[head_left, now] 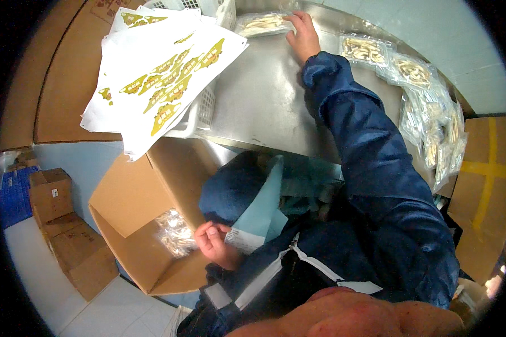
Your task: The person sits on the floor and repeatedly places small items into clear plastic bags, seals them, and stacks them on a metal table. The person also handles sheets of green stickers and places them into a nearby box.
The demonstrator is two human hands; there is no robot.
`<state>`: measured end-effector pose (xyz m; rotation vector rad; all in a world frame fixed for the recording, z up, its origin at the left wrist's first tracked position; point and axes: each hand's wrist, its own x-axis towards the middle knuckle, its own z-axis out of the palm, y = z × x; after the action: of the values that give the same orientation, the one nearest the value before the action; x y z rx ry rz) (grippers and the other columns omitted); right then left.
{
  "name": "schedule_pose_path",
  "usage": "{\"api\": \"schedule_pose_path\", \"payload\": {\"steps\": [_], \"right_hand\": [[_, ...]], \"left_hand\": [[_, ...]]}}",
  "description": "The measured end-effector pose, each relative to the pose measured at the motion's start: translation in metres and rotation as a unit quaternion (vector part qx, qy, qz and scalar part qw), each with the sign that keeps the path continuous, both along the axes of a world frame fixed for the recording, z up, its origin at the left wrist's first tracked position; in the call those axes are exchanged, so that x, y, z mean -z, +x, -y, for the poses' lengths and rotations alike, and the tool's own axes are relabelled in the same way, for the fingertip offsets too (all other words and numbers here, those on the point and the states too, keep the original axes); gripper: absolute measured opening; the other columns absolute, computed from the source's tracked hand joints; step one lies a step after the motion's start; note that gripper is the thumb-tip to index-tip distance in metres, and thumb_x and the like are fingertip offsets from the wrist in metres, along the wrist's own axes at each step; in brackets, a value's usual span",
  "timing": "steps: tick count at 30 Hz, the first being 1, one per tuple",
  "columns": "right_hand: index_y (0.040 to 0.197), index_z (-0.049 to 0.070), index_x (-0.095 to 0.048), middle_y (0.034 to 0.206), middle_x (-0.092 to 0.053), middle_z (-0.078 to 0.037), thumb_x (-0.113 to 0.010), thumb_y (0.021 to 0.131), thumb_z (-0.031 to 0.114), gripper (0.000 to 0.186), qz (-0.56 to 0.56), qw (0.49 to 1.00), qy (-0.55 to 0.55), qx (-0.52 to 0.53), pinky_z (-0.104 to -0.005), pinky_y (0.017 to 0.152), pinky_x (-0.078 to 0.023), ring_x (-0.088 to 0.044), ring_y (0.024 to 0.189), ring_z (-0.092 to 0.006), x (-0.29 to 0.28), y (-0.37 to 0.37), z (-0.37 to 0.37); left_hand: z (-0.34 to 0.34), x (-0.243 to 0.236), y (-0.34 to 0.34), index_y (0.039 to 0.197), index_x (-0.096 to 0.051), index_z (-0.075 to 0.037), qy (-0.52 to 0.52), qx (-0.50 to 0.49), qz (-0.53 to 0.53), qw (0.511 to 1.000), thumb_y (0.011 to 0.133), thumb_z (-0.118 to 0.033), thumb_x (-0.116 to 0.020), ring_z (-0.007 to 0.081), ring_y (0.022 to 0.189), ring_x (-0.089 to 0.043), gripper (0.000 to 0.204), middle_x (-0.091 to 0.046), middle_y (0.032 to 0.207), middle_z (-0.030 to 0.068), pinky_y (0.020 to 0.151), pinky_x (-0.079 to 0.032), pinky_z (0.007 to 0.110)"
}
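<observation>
My right hand [302, 35] grips the end of a clear packet [262, 23] of pale sliced food at the back of the steel table [253, 90]. More packets [362, 49] lie to its right, some heaped at the table's right side [433, 129]. Low down, my left hand [213, 240] has its fingers closed on a pale teal backing sheet [270, 202] with white printed labels at its lower end. Just left of that hand, an open cardboard box [126, 196] holds several similar packets [174, 233].
White sheets of olive-green printed stickers [129, 62] cover a white plastic basket [205, 109] at upper left. Large cartons [56, 67] stand beside them, smaller boxes [53, 199] and a blue package [17, 191] at far left. A taped cardboard piece [472, 191] stands at right.
</observation>
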<state>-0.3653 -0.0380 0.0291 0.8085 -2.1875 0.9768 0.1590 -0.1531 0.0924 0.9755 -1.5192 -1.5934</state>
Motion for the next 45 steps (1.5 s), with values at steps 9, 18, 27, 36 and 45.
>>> {"api": "schedule_pose_path", "payload": {"steps": [9, 18, 27, 36, 45], "right_hand": [[0.098, 0.010, -0.066, 0.102, -0.064, -0.004, -0.062, 0.080, 0.001, 0.021, -0.088, 0.973, 0.172, -0.123, -0.0408, 0.091, -0.046, -0.057, 0.106, -0.0270, -0.046, -0.002, 0.001], [0.088, 0.013, -0.059, 0.083, -0.060, -0.002, -0.058, 0.082, 0.011, 0.007, -0.100, 0.939, 0.307, -0.118, -0.0420, 0.090, -0.038, -0.058, 0.088, -0.0225, -0.190, 0.153, -0.137], [0.104, 0.013, -0.061, 0.098, -0.065, -0.007, -0.057, 0.086, 0.015, 0.019, 0.072, 0.931, 0.349, -0.082, -0.0443, 0.093, -0.040, -0.060, 0.099, -0.0252, -0.041, 0.173, -0.149], [0.135, 0.007, -0.047, 0.127, -0.055, -0.008, -0.066, 0.090, 0.016, 0.049, 0.562, 0.743, -0.093, -0.352, -0.0328, 0.104, -0.036, -0.047, 0.121, -0.0167, -0.122, 0.378, -0.149], [0.126, 0.007, -0.052, 0.100, -0.062, -0.003, -0.069, 0.085, 0.009, 0.045, 0.438, 0.851, -0.175, -0.229, -0.0289, 0.086, -0.047, -0.059, 0.095, -0.0142, -0.140, 0.377, -0.208]], "left_hand": [[-0.007, 0.005, -0.002, 0.107, -0.055, -0.003, -0.034, 0.032, -0.016, 0.999, 0.097, -0.016, -0.053, 0.0137, 0.065, -0.053, 0.016, -0.058, 0.071, 0.0088, 0.063, -0.043, 0.025], [-0.019, -0.004, -0.003, 0.105, -0.055, -0.001, -0.046, 0.078, -0.033, 0.995, 0.098, -0.013, -0.051, 0.0127, 0.068, -0.054, 0.015, -0.057, 0.077, 0.0070, 0.065, -0.044, 0.025], [-0.046, -0.034, -0.042, 0.104, -0.056, 0.000, 0.025, 0.278, -0.069, 0.958, 0.097, -0.009, -0.055, 0.0122, 0.072, -0.057, 0.011, -0.060, 0.079, 0.0066, 0.068, -0.046, 0.026], [-0.102, -0.055, -0.100, 0.110, -0.054, -0.002, 0.045, 0.415, -0.178, 0.891, 0.098, -0.016, -0.053, 0.0144, 0.075, -0.058, 0.018, -0.061, 0.081, 0.0090, 0.071, -0.046, 0.026], [-0.121, -0.046, -0.071, 0.090, -0.066, 0.001, 0.019, 0.555, 0.021, 0.832, 0.094, -0.020, -0.064, 0.0067, 0.078, -0.055, 0.022, -0.064, 0.083, 0.0014, 0.071, -0.045, 0.024]]}}
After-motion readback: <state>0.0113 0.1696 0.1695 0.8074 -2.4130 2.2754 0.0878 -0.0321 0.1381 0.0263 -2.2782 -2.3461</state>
